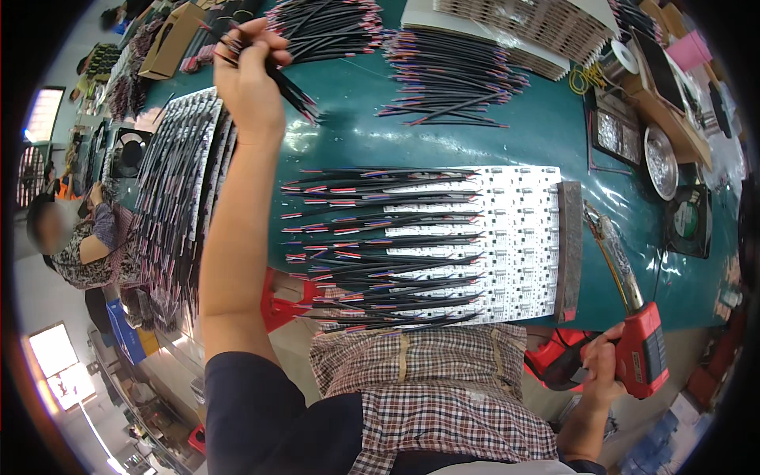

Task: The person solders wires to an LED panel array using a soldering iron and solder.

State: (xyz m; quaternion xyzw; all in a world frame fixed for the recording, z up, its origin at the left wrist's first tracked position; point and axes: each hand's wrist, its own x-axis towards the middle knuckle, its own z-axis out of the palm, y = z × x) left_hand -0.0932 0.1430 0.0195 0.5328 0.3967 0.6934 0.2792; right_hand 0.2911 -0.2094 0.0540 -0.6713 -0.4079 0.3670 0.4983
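Observation:
My left hand (252, 89) reaches to the far left of the green table, its fingers closed round a small bunch of black cables (293, 96) with coloured wire ends. Low at the right, my right hand (603, 370) grips a red soldering gun (647, 356), whose metal tip points up and left. Between my arms lies a white circuit board panel (518, 237). Rows of black cables (356, 263) lie across its left part, their stripped red, white and blue ends sticking out leftward. A dark metal bar (568, 245) runs along the panel's right edge.
Heaps of black cables (451, 75) lie at the back, beside stacked panels (530, 28). To the left is another cable-covered panel (178, 158). A metal dish (659, 162), a solder spool (621, 59) and a small fan (689, 222) stand right. Another person (87, 237) sits far left.

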